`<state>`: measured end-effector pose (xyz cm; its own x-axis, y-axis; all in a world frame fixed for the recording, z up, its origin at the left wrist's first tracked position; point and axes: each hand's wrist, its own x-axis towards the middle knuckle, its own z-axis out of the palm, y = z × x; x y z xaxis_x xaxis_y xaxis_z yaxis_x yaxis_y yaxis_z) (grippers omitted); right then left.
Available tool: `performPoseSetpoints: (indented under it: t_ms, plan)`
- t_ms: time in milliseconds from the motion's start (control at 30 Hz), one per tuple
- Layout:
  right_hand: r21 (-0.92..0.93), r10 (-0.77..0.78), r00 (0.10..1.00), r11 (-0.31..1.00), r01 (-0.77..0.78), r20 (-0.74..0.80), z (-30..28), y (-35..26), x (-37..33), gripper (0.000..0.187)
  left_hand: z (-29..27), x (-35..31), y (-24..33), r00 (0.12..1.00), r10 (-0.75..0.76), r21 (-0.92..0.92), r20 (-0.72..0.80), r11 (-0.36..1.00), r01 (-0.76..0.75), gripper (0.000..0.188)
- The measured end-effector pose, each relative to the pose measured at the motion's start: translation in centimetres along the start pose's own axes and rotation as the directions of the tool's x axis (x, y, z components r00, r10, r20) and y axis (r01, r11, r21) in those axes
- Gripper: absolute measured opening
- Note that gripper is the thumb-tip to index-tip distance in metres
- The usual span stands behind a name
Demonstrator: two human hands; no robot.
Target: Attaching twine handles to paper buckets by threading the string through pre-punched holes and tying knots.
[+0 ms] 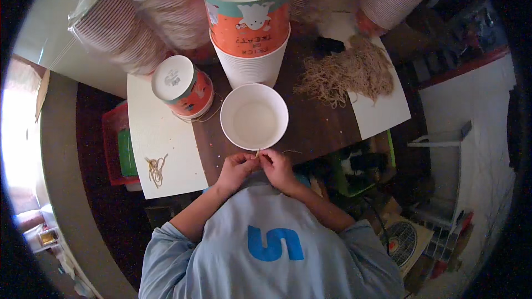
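An open white paper bucket (229, 116) stands at the table's near edge, its mouth facing up. My left hand (238, 166) pinches at the near rim with thumb and fingertips together. Close beside it, my right hand (277, 167) also pinches there, the two hands' fingertips nearly meeting. Between them shows a bit of tan twine (257, 153), and a thin strand trails off to the right of my right hand. The fingers partly hide how the twine sits at the rim.
Behind the bucket rises a tall upturned stack of orange printed buckets (249, 27). A shorter upturned bucket stack (194, 94) with twine round its base stands left. Tangled twine (360, 72) lies right; loose twine (155, 171) lies left. Bagged bucket stacks (119, 27) line the back.
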<state>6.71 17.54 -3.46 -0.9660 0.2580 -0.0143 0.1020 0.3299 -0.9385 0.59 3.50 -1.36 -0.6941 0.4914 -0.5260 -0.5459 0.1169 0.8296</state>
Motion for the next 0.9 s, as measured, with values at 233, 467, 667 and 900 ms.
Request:
performPoseSetpoints:
  t_ms: [233,467,667,900]
  plan:
    - [0.45,0.25,0.935,0.825,-0.342,0.252,-0.1,0.4,0.0,0.022,0.0,-0.9,0.2,0.999,-0.037,-0.046,-0.016,0.998,0.037,0.016]
    - [0.436,0.29,0.932,0.825,-0.359,0.219,-0.3,-0.4,0.0,0.023,0.0,-1.3,1.0,0.996,-0.03,0.127,-0.089,0.991,0.041,0.014]
    - [0.653,0.412,0.819,0.5,-0.569,0.399,-0.4,-0.8,0.2,0.023,0.7,-1.6,2.4,0.995,0.038,0.102,-0.096,0.994,-0.028,0.014]
    - [0.721,0.365,0.696,0.09,-0.687,0.618,-0.1,0.0,0.4,0.02,0.2,-1.2,0.8,0.996,0.051,0.017,-0.076,0.999,-0.05,0.014]
